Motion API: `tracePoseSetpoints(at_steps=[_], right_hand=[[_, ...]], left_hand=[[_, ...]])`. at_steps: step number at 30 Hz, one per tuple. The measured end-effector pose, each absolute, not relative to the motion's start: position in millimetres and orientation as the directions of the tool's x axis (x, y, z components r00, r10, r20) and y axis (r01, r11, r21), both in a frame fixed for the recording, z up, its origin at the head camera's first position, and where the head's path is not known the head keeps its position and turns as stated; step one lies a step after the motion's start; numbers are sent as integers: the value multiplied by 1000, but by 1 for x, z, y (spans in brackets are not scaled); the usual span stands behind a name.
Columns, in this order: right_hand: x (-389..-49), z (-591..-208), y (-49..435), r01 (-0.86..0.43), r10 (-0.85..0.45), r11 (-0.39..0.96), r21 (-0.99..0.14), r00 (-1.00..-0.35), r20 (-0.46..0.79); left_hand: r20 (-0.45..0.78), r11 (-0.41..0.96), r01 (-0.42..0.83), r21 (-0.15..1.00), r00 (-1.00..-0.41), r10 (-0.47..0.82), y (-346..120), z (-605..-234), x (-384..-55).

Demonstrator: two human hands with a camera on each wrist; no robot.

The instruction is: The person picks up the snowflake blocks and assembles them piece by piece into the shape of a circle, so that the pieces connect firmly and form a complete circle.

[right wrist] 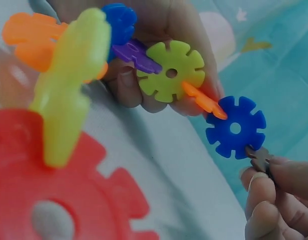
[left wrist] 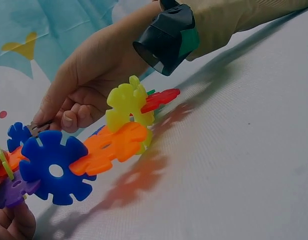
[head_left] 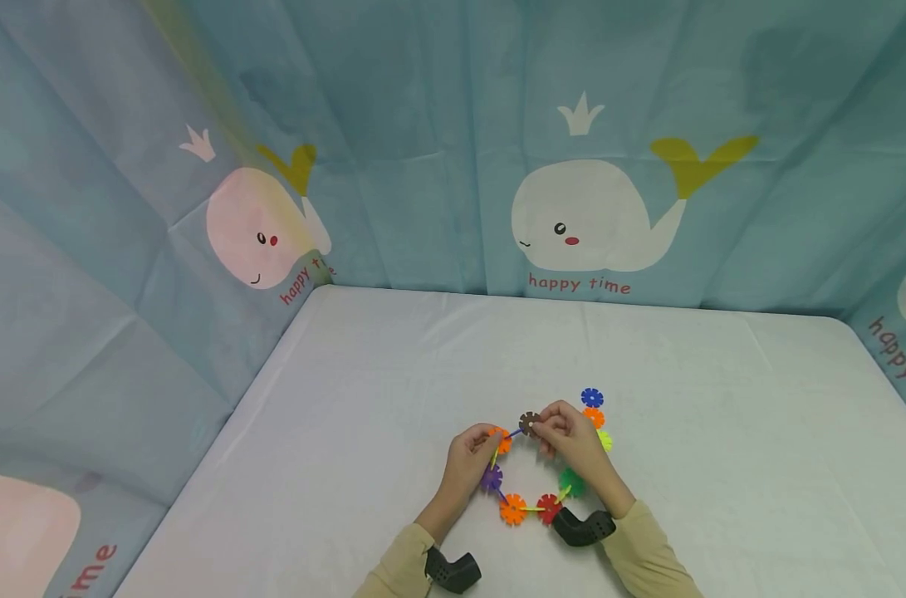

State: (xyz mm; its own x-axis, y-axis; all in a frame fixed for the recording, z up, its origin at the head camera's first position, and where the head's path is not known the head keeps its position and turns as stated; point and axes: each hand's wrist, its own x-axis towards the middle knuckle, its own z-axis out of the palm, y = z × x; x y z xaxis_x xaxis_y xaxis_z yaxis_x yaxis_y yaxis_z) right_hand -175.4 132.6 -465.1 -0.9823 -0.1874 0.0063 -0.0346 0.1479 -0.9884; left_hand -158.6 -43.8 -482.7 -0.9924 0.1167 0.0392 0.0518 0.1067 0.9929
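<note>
A curved chain of notched plastic flower discs, joined edge to edge, hangs between my hands. My left hand (head_left: 467, 461) grips its left side, around an orange disc (head_left: 502, 441) and the yellow disc (right wrist: 172, 71) beside it. Between thumb and fingertips, my right hand (head_left: 572, 436) pinches a brown disc (head_left: 529, 423), which joins a blue disc (right wrist: 236, 128) at the chain's end. The chain runs on through a purple disc (head_left: 492, 477), another orange disc (head_left: 513, 509) and a red disc (head_left: 549, 507) to a green disc (head_left: 570, 482) under the right forearm.
Separate blue (head_left: 592, 398), orange (head_left: 594, 417) and yellow-green discs (head_left: 605, 440) lie beyond the right hand on the white table (head_left: 333, 432). Black curved devices (head_left: 454, 573) sit at both wrists. A blue curtain (head_left: 423, 166) with whale prints surrounds the table's far and side edges.
</note>
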Motion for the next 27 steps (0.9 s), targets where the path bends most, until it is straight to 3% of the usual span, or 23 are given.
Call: tracePoseSetpoints(at_steps=[9,15,22,27], right_hand=[[-177,-470,140,-142,-311,59,-988,-943,117],[-176,-469,137,-101,-265,93,-991,-962,73],[-178,-473,138,-77,-252,140,-987,-967,39],[-186,-481,154,-104,-174,258,-961,-983,60]], left_hand=[[69,78,86,993,-978,199,-47,-483,-159],[90,56,102,993,-980,176,-46,-485,-161],[-15,66,-9,998,-996,90,-42,-484,-161],[-70,-1,-70,998,-997,22,-43,-481,-160]])
